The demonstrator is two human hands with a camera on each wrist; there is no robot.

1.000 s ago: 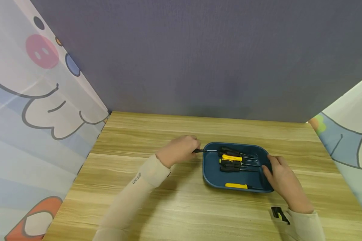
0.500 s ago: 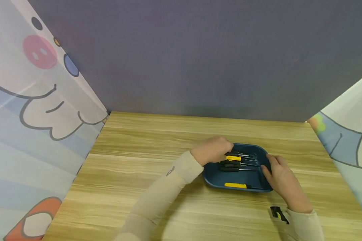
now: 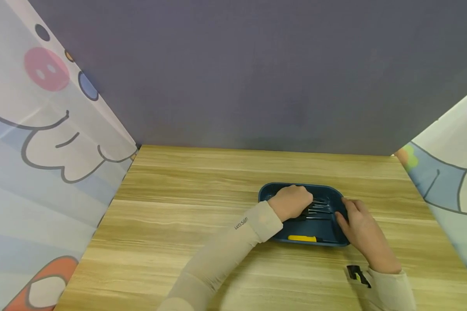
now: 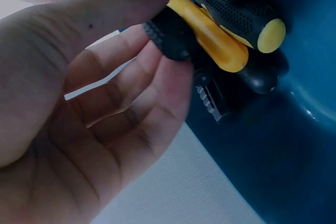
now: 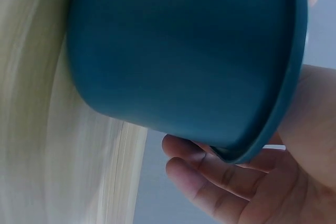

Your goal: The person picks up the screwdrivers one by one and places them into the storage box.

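Observation:
Inside the dark blue tray (image 3: 324, 229), my left hand (image 3: 293, 202) pinches the black handle of a screwdriver (image 4: 172, 36) between thumb and fingertips. Close against that handle lies a yellow-handled screwdriver (image 4: 218, 38), and beside it a black handle with a yellow end (image 4: 262, 32). Several metal shafts point right from under the left hand in the head view; their handles are mostly covered there. My right hand (image 3: 362, 226) grips the tray's right end, thumb over the rim and fingers outside the wall (image 5: 178, 61).
A separate yellow-handled tool (image 3: 301, 238) lies along the tray's near side. On the wooden table (image 3: 179, 181), by the right sleeve, is a small black piece with a yellow-green part (image 3: 358, 275). A grey panel (image 3: 257, 77) rises behind the table.
My left hand has carried the black-handled screwdriver rightward from the tray's left edge to over the other tools. The right hand keeps its grip on the tray's right end.

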